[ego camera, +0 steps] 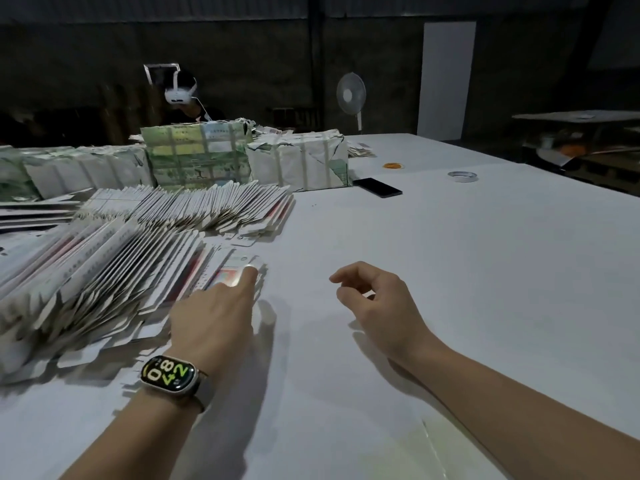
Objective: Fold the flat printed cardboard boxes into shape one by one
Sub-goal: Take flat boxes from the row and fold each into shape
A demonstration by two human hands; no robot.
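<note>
Just left hand (221,306) touches flat boxes (104,282).

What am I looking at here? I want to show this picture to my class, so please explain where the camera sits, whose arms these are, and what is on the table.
The one picture comes from a camera worn on a person's head, looking down at their own bare arms; there is no machine. The left hand, with a watch on its wrist, reaches onto fanned stacks of flat printed boxes. The right hand hangs loosely curled over the white table, holding nothing. Farther back lie wrapped bundles, a phone and a tape roll.
</note>
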